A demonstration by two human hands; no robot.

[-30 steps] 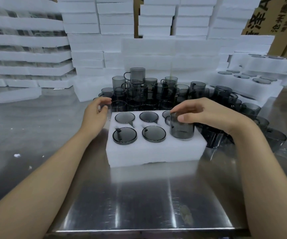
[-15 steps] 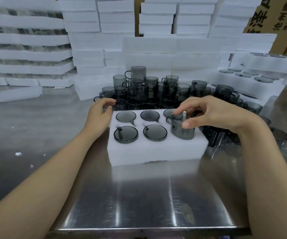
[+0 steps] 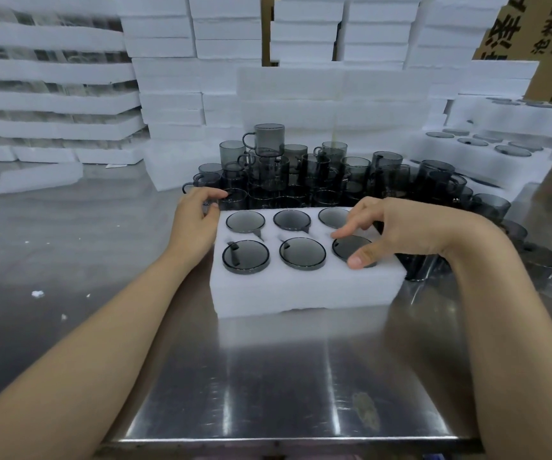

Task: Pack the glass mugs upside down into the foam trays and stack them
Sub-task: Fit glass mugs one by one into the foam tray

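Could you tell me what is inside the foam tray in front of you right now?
The foam tray holds six upside-down glass mugs, three per row, only their bases showing. The right hand partly covers the near-right mug; the mugs' bodies are hidden in the foam.

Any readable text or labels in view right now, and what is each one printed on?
"泽": large black character, cut off at the frame edge, on the cardboard carton at top right.
"沧州": start of a smaller black vertical line on the same carton; the rest is too blurred to read.
No readable markings on the foam tray, glass mugs or steel table.
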